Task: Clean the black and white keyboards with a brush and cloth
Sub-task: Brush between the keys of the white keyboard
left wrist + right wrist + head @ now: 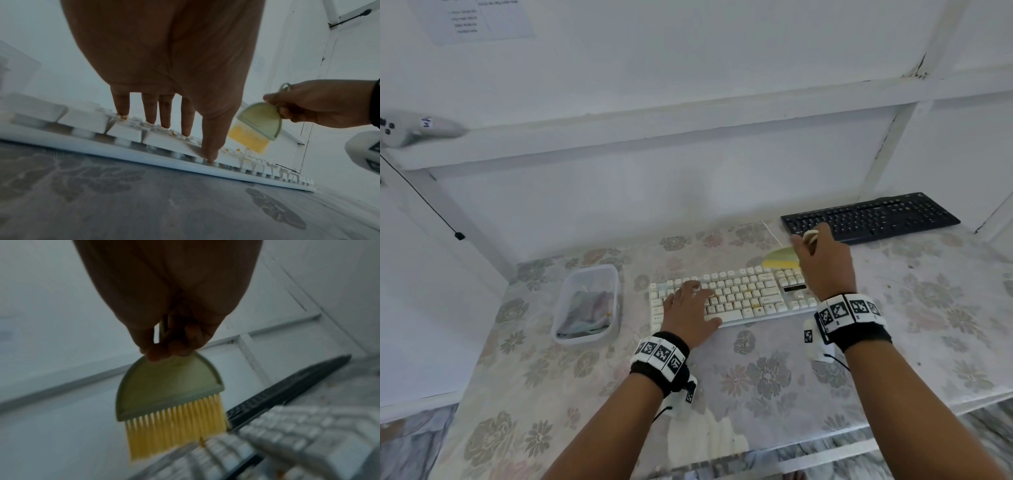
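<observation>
A table [774,394] under a flowered covering fills the lower part of the head view, its near edge cut off by the frame and both forearms. The white keyboard [743,298] lies at its middle, the left end hidden under the left hand [688,308] and the right end hidden behind the right wrist. That left hand rests flat, fingers straight and spread on the keys, thumb at the front row; the left wrist view shows the fingertips [186,131] touching keycaps. Small orange-yellow crumbs [238,150] sit among the keys, too blurred to identify. The black keyboard [869,217] lies well behind and to the right, its near left corner covered by the right hand [822,260]. A clear plastic tub [563,308] stands left of the white keyboard, holding a crumpled cloth [585,311] whose colours are hard to read through the wall. The right hand is curled round the handle of the brush [170,386], a pale green half-round head with yellow bristles pointing down at the far edge of the white keyboard; motion blur leaves it unclear whether the bristles touch the keys. A white controller [410,130] on the shelf at upper left is cut off by the frame.
</observation>
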